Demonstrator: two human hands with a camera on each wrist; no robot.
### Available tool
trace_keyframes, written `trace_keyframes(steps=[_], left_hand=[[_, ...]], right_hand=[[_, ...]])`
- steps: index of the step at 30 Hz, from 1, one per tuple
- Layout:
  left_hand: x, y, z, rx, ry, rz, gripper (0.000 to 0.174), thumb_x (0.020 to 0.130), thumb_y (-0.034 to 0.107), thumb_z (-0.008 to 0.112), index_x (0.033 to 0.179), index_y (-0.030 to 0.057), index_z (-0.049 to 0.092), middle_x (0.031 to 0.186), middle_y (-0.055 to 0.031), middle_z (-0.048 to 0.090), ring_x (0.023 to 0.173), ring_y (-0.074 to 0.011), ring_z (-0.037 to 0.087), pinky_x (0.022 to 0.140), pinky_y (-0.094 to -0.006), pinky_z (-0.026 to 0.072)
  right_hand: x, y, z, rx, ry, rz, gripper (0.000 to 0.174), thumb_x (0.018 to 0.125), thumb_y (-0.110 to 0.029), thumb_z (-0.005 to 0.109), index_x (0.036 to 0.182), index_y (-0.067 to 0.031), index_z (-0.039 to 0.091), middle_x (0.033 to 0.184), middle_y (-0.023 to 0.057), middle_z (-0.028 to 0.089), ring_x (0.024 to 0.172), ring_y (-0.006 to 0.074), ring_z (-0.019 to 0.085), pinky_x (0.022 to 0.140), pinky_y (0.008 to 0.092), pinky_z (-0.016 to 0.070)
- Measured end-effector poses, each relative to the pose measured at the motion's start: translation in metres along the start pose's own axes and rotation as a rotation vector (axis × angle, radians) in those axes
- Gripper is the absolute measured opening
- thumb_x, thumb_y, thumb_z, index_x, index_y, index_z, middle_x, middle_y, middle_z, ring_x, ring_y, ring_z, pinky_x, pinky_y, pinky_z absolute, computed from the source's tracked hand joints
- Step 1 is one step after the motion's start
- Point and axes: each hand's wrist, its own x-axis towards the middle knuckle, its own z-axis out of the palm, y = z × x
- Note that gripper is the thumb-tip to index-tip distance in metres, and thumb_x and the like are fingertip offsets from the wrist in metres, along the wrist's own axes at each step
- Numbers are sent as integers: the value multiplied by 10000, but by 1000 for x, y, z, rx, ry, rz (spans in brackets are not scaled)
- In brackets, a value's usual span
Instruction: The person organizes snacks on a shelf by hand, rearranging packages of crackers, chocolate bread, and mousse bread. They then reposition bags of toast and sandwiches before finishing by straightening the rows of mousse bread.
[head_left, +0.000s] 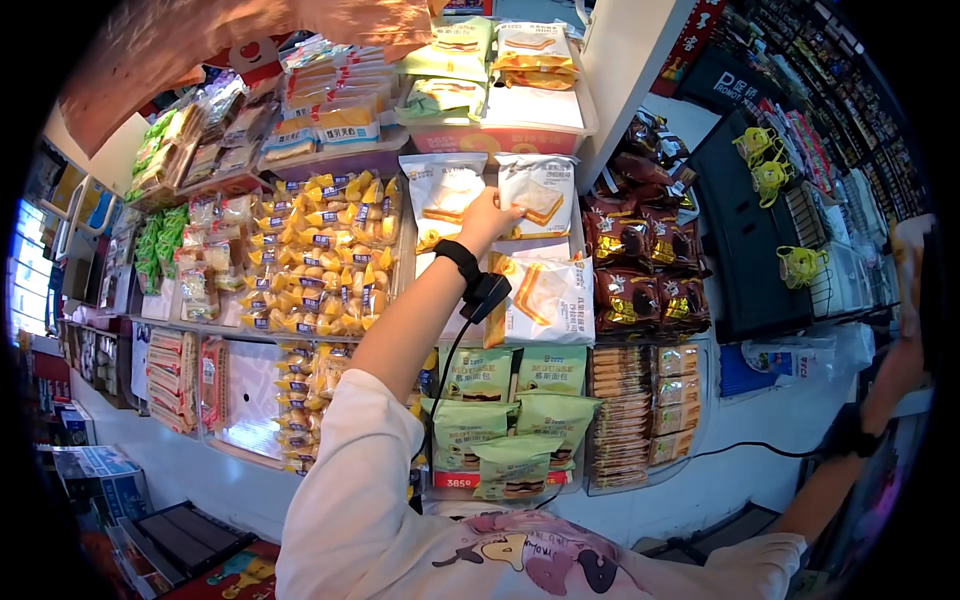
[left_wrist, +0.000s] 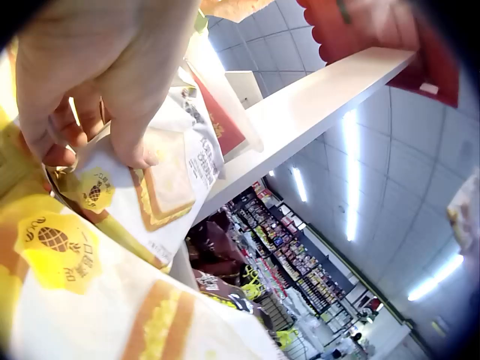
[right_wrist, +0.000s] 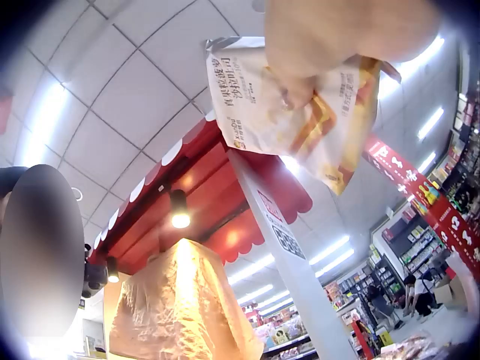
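My left hand point(head_left: 485, 222) reaches into a tray and pinches a white-and-yellow sandwich bread package point(head_left: 545, 190); in the left wrist view the thumb lies on its printed front and the fingers curl over its edge. A matching bread package point(head_left: 447, 190) stands to its left, and another point(head_left: 545, 300) lies nearer my body. Off at the far right, my right hand point(head_left: 908, 310) is raised at the edge of the head view. The right wrist view shows it gripping a similar bread package point(right_wrist: 259, 97), with part of the hand cut off by the frame.
Yellow-wrapped small breads point(head_left: 325, 250) fill a tray on the left. Green mousse bread packs point(head_left: 510, 400) lie in front, brown packs point(head_left: 630, 240) to the right. A white post point(head_left: 632, 80) rises beside the back tray. A cable point(head_left: 760, 446) runs toward the right wrist.
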Motion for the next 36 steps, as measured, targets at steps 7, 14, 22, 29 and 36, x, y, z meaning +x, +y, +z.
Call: trace_keyframes(steps=[7, 14, 22, 29, 36], left_hand=[[-9, 9, 0, 550, 147, 281, 388, 778, 183, 701, 1045, -32, 518, 959, -238, 601, 948, -402, 590, 807, -451, 485], [-18, 26, -37, 622, -45, 322, 392, 790, 235, 674, 1064, -29, 582, 979, -235, 640, 972, -366, 606, 838, -428, 487], [-62, 31, -41, 493, -389, -94, 775, 868, 617, 486, 1201, -81, 540, 1136, -302, 600, 1076, -392, 593, 920, -408, 462], [-35, 10, -21, 581, -340, -70, 666, 870, 527, 521, 1149, -78, 557, 1135, -295, 597, 1072, -399, 585, 919, -419, 459], [-89, 27, -36, 529, -370, -117, 712, 857, 503, 566, 1258, -77, 469, 1034, -281, 636, 953, -347, 641, 820, -376, 501]], right_hand=[[-89, -100, 31, 1466, -172, 579, 493, 887, -96, 651, 1344, -86, 467, 1322, 153, 456, 1185, 258, 477, 939, 346, 452], [-139, -236, 13, 2119, -795, 561, 428, 892, -69, 632, 1278, -29, 452, 1220, 80, 553, 1094, 179, 555, 929, 332, 469], [-176, -345, 31, 2350, -1503, 1101, 337, 922, -214, 611, 1177, -3, 548, 1118, 96, 634, 965, 185, 643, 848, 321, 535], [-208, -393, -5, 2342, -1388, 867, 347, 910, -170, 629, 1198, -11, 519, 1124, 75, 622, 1003, 148, 607, 858, 284, 481], [-217, -391, -6, 2304, -1388, 879, 382, 910, -143, 620, 1235, -5, 473, 1173, 88, 582, 1036, 157, 585, 867, 291, 475]])
